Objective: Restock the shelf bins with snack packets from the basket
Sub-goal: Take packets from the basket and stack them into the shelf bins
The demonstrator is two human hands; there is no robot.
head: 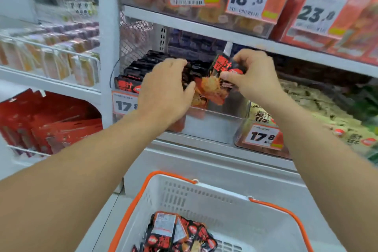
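My right hand [252,73] pinches a black-and-red snack packet [216,80] upright over a clear shelf bin [214,120]. My left hand [165,84] reaches into the same bin, its fingers lying against a row of matching black packets [139,67] that stand at the bin's left. The bin's right half looks bare behind its clear front. Below, a white basket [204,196] with orange handles holds several more of the same packets [180,233] at its bottom.
A neighbouring clear bin [263,141] with a 17.8 price tag holds green-and-white packets on the right. Price tags and red packs line the shelf above [204,26]. Red boxes [49,122] sit on the left rack. A white ledge [214,161] runs between bin and basket.
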